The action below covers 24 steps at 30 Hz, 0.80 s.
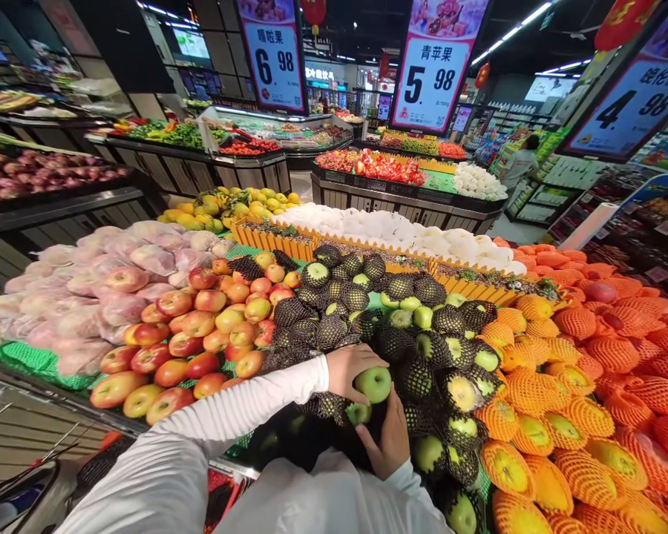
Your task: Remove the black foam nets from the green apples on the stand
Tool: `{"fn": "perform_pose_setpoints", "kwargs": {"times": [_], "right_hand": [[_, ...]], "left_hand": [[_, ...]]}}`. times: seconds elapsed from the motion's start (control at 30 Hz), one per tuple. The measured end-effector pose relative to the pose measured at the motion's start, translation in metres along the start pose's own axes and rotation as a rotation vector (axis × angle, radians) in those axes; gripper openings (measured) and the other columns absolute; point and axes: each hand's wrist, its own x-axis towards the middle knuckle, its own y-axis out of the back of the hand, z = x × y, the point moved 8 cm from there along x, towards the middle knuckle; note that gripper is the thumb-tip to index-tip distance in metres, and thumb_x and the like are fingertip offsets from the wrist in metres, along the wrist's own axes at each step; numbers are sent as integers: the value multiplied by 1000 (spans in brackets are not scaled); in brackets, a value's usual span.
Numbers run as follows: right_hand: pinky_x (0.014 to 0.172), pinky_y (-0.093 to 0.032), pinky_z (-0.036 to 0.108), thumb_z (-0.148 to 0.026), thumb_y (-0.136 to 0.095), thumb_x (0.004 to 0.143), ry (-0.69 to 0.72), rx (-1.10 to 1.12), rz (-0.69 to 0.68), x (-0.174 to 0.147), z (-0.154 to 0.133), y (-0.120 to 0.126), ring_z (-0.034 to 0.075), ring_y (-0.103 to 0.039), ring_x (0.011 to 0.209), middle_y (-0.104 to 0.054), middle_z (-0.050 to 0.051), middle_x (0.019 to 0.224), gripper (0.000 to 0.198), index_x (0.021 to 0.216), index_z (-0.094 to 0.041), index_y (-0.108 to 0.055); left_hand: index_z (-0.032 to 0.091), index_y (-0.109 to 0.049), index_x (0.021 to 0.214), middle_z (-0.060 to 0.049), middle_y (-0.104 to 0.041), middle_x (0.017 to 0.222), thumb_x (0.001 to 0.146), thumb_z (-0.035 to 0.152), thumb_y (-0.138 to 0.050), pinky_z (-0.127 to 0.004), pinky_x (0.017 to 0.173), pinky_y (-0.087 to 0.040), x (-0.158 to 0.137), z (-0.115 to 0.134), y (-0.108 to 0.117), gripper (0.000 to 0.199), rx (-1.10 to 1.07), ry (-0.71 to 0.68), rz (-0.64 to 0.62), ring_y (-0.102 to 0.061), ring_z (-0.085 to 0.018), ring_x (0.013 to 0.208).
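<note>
A bare green apple (373,384) is between my two hands, over the pile of green apples. My left hand (352,368) comes in from the left, its fingers closed around the apple's upper left side. From below right, my right hand (388,436) curls against the same apple with its thumb and fingers. A second green apple (358,413) shows just beneath, near my right thumb; I cannot tell whether it is touched. Around the hands lie several green apples in black foam nets (417,378), and some without nets.
Red-yellow apples (200,324) lie left, with bagged fruit (116,274) beyond. Fruit in orange nets (557,400) fills the right. A low orange fence (367,256) runs behind the green apples. Price signs (437,67) hang overhead. A person (520,163) stands in the distance.
</note>
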Motion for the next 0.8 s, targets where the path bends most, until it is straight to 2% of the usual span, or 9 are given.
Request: {"fn": "perform_pose_setpoints", "kwargs": {"times": [0.1, 0.17, 0.23, 0.3, 0.4, 0.47, 0.53, 0.67, 0.8], "right_hand": [[100, -46, 53, -53, -57, 87, -40, -4, 33, -1, 4, 1, 38, -42, 133, -36, 26, 148, 99, 153, -7, 0], [101, -45, 55, -54, -60, 85, -8, -20, 50, 0, -1, 3, 39, -40, 134, -35, 26, 148, 102, 154, -8, -1], [102, -42, 59, -54, -60, 84, 35, -48, 57, 3, -8, 6, 40, -34, 138, -30, 26, 152, 101, 154, -9, -3], [102, -40, 62, -53, -60, 84, 72, -79, 49, 5, -15, 9, 43, -28, 141, -20, 25, 156, 98, 154, -11, -6], [99, -40, 65, -51, -61, 84, 83, -107, 47, 9, -22, 13, 48, -21, 143, 0, 23, 161, 93, 155, -17, -12], [99, -40, 67, -50, -61, 85, 80, -107, 51, 10, -24, 15, 50, -18, 143, 5, 21, 161, 91, 155, -20, -13], [99, -39, 68, -49, -61, 85, 81, -106, 47, 10, -25, 15, 50, -18, 143, 3, 19, 161, 91, 155, -22, -10], [99, -40, 68, -49, -60, 84, 72, -100, 36, 10, -20, 11, 49, -24, 141, -2, 18, 162, 92, 156, -22, -8], [93, -47, 66, -48, -63, 81, 47, -99, 63, 8, -12, 5, 50, -35, 136, -6, 15, 162, 94, 156, -25, -10]], "left_hand": [[24, -49, 137, -11, -61, 130, 64, 55, -78, -40, 101, -45, 3, -2, -8, 85, -45, -1, 9, -56, -30, 117], [23, -53, 133, -12, -60, 132, 65, 57, -77, -42, 102, -44, 6, -2, 0, 80, -17, -12, 14, -55, -31, 118], [23, -57, 128, -12, -60, 132, 70, 57, -73, -43, 103, -43, 10, -4, 25, 69, 15, -19, 60, -55, -30, 119], [23, -60, 124, -10, -61, 129, 78, 54, -68, -42, 105, -42, 12, -18, 65, 56, 27, 22, 200, -55, -27, 119], [23, -61, 119, -6, -63, 127, 85, 47, -62, -40, 108, -40, -2, -73, 139, 42, 21, 247, 557, -55, -24, 120], [24, -61, 119, -5, -62, 128, 88, 42, -60, -37, 105, -42, -27, -132, 176, 36, -9, 549, 765, -56, -22, 118], [20, -59, 120, -8, -61, 129, 90, 35, -58, -39, 105, -42, -57, -188, 196, 34, -16, 845, 885, -55, -24, 120], [13, -60, 117, -14, -62, 121, 90, 27, -59, -41, 101, -45, -89, -265, 198, 30, -46, 1048, 884, -57, -25, 115], [15, -57, 120, -10, -60, 120, 92, 34, -58, -42, 88, -54, -96, -311, 186, 33, -95, 1130, 827, -61, -21, 104]]}}
